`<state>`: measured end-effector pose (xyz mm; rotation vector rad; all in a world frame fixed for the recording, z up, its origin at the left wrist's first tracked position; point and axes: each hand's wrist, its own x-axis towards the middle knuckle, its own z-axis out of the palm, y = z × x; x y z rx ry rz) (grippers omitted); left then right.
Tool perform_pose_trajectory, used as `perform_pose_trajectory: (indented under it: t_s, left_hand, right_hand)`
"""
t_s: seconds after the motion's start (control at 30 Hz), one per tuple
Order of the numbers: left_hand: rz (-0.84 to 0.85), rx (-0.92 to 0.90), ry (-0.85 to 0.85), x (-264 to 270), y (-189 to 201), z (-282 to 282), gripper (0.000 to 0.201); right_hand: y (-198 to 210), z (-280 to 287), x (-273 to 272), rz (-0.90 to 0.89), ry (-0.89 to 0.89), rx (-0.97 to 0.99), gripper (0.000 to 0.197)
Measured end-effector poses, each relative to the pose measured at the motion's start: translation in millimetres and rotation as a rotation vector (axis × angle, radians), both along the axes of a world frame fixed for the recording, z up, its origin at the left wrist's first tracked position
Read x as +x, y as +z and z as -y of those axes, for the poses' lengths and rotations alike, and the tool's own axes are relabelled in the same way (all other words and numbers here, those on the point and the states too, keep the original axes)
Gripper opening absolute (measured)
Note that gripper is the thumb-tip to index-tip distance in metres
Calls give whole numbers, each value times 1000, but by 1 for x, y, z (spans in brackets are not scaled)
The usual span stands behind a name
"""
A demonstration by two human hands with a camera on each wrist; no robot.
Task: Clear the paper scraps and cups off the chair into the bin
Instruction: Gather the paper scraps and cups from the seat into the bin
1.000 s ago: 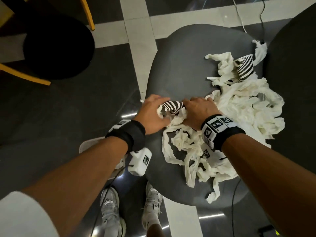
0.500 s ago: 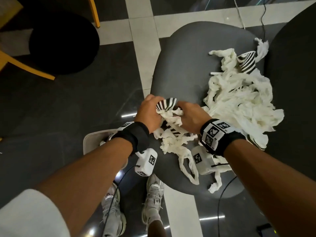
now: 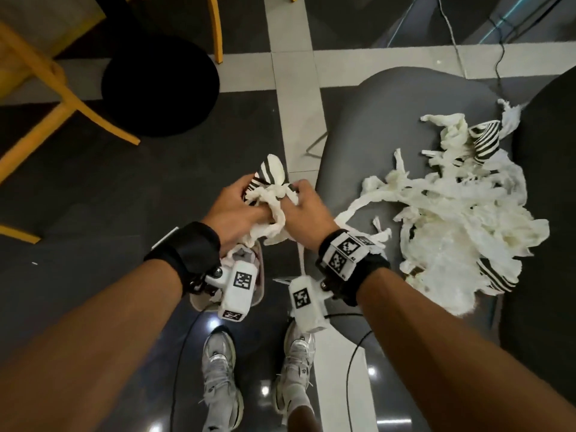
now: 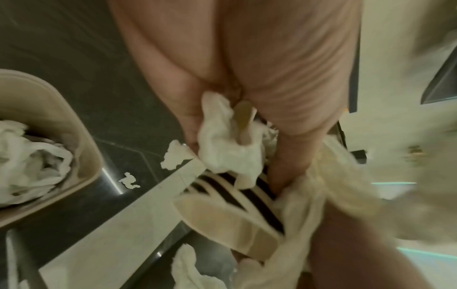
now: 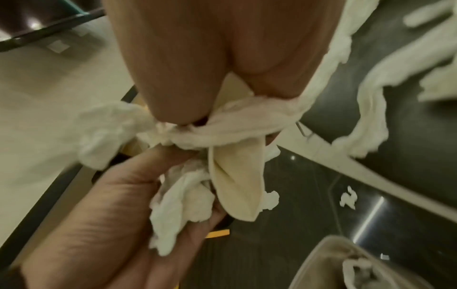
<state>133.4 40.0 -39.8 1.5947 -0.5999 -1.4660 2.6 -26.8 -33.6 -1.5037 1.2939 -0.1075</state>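
Both hands hold one bundle in the air left of the grey chair (image 3: 374, 126). My left hand (image 3: 246, 194) grips a crushed black-and-white striped cup (image 3: 268, 176) and some white paper scraps (image 3: 274, 210). My right hand (image 3: 296, 194) grips the same scraps from the other side, and one strip trails back to the seat. The beige bin (image 3: 259, 275) stands on the floor just below, mostly hidden by my left wrist, with scraps inside (image 4: 29, 160). A large scrap pile (image 3: 452, 219) and two more striped cups (image 3: 486, 140) (image 3: 495, 275) lie on the seat.
A yellow-legged chair (image 3: 62, 98) and a black round base (image 3: 160, 85) stand at the far left. Another dark seat (image 3: 548, 182) is at the right edge. Cables (image 3: 452, 35) cross the floor. Small scraps (image 4: 128, 180) lie near the bin, and my shoes (image 3: 221, 369) are below.
Both hands have lifted the striped cup and a wad of scraps off the seat's front edge and carried them left, to above the bin.
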Motion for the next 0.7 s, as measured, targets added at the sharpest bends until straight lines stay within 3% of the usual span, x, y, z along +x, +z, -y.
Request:
perform_pose_trajectory:
  t_s: [0.07,0.1,0.13,0.2,0.23,0.37,0.47,0.53,0.57,0.63,0.7]
  left_hand:
    - [-104,17,6,9,-9,-12,44]
    - [-75,54,22,11,-11,-15,29]
    - [-9,122,48,15,-15,-15,26]
    - [96,247,91,15,-19,-12,50]
    - [128,259,81,15,-21,-15,53]
    - [176,218,88,5,-35,-19,12]
    - [134,225,176,2,-41,-21,25]
    - [119,229,171,5,-42,-24,32]
    - [132,240,166,6,-44,-27,31]
    - [140,253,195,9,-47,-30,25]
    - [121,265,249,10,-52,-32,16]
  right_hand:
    - [-5,-14,11,60,-26,184,39]
    - [-6,-16,12,80,-23,244,42]
    - [-7,-14,11,82,3,282,44]
    - [-8,-5,1,21,67,292,42]
    - [-9,1,-6,-34,106,264,41]
    - [-26,23,-26,-243,321,-22,27]
    - [-34,37,-38,-314,273,-343,23]
    - [-33,57,-54,-557,273,-667,28]
    - [-33,67,-63,-725,276,-698,31]
    - [-36,81,-74,-946,289,-451,41]
    - [-43,80,-83,-944,336,-262,54]
